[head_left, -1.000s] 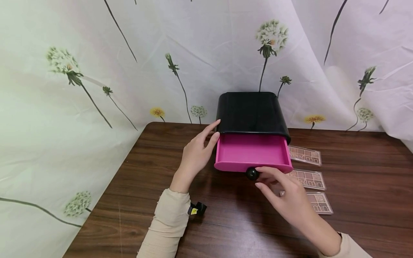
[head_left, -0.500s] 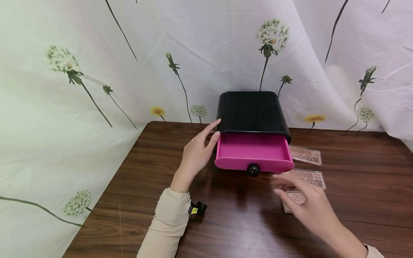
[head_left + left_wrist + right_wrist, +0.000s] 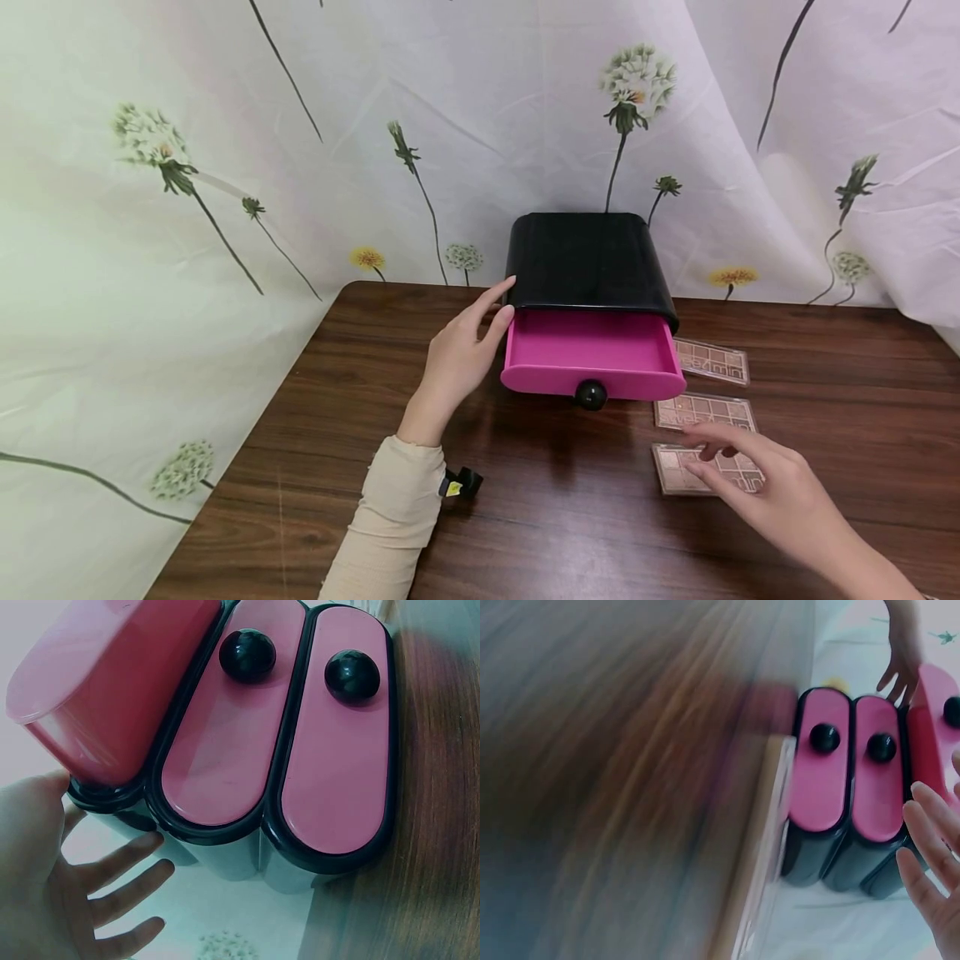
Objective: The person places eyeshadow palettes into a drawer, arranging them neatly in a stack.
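Observation:
A black cabinet (image 3: 585, 258) with three pink drawers stands against the back cloth. Its top drawer (image 3: 555, 380) is pulled out and bare inside, with a round black knob (image 3: 591, 395) on the front. Fingertips of my left hand (image 3: 459, 358) rest at the cabinet's left side, by the top drawer. The other pink fronts, the middle drawer (image 3: 225, 750) and bottom drawer (image 3: 337, 765), are closed in the left wrist view. My right hand (image 3: 780, 479), fingers loosely bent and holding nothing, hovers over the nearest eyeshadow palette (image 3: 675, 473) and partly hides it.
Behind that palette lie a middle palette (image 3: 701, 410) and a far palette (image 3: 716, 362), in a column right of the cabinet. All are on a dark wooden table (image 3: 352, 375). A white cloth (image 3: 300, 192) printed with dandelions hangs behind and at the left.
My right hand has let go of the drawer knob and moved right and toward me, over the nearest palette. My left hand has stayed at the cabinet's side; the top drawer remains out.

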Motion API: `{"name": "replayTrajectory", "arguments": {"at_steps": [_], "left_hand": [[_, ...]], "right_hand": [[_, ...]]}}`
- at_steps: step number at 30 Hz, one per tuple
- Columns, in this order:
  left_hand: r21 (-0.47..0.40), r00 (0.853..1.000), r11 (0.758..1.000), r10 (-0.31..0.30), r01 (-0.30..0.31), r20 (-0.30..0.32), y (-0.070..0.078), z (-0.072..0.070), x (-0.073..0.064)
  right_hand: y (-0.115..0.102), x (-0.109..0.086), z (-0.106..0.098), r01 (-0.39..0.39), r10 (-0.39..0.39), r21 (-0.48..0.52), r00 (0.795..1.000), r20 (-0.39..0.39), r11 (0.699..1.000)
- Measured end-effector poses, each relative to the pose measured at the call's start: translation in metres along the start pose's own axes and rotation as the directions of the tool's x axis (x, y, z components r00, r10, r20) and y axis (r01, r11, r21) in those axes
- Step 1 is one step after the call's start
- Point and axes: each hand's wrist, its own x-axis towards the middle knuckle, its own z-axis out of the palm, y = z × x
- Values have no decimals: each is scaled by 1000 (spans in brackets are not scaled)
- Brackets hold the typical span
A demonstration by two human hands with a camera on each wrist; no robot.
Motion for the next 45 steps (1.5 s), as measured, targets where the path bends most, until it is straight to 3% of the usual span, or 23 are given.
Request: {"name": "replayTrajectory", "arguments": {"at_steps": [8, 12, 32, 38, 45], "left_hand": [[0, 1000, 1000, -4, 4, -3, 1, 0, 0], [0, 1000, 1000, -7, 7, -3, 1, 0, 0], [-9, 1000, 1000, -1, 1, -1, 1, -1, -1], [-12, 1000, 1000, -7, 7, -1, 2, -1, -2], [-15, 1000, 1000, -9, 9, -2, 2, -1, -2]], "right_hand": [[16, -13, -15, -29, 28, 0, 993, 119, 1000], [24, -16, -22, -6, 7, -9, 985, 173, 1000], [70, -35, -33, 17, 2, -78, 971, 241, 997], [78, -39, -30, -23, 62, -133, 951, 303, 991], [81, -39, -26, -13, 86, -205, 932, 351, 979]]}}
